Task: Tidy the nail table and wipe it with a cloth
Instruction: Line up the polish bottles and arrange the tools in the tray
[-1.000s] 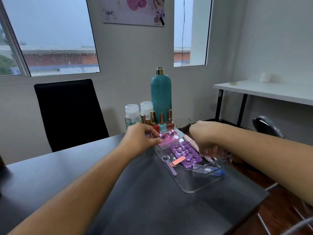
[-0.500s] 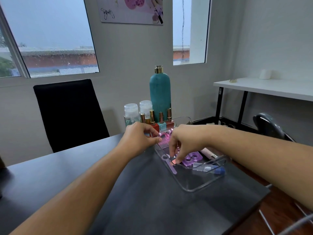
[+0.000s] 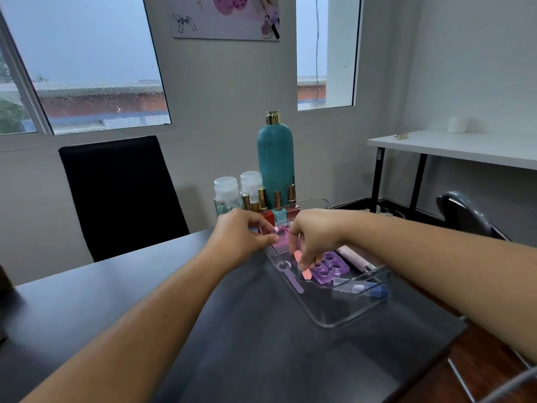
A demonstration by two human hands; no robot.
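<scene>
A clear plastic tray point(image 3: 334, 319) sits on the dark nail table point(image 3: 232, 344). My left hand point(image 3: 244, 239) pinches the tray's far left rim beside a pink piece point(image 3: 281, 238). My right hand point(image 3: 313, 239) holds a small pink nail file point(image 3: 302, 266) lifted over the tray. In the tray lie a purple toe separator point(image 3: 331, 269), a lilac stick point(image 3: 292, 279), a pale pink tool point(image 3: 356, 257) and a blue-tipped item point(image 3: 374, 290).
Behind the tray stand a tall teal bottle point(image 3: 275, 161), two clear white-capped bottles point(image 3: 238, 187) and several nail polish bottles point(image 3: 276, 207). A black chair point(image 3: 119, 193) faces the table's far side. A white side table point(image 3: 465, 146) stands at the right.
My right hand moved from the tray's right side to its left part, pinched the pink nail file and raised it. My left hand stayed on the rim.
</scene>
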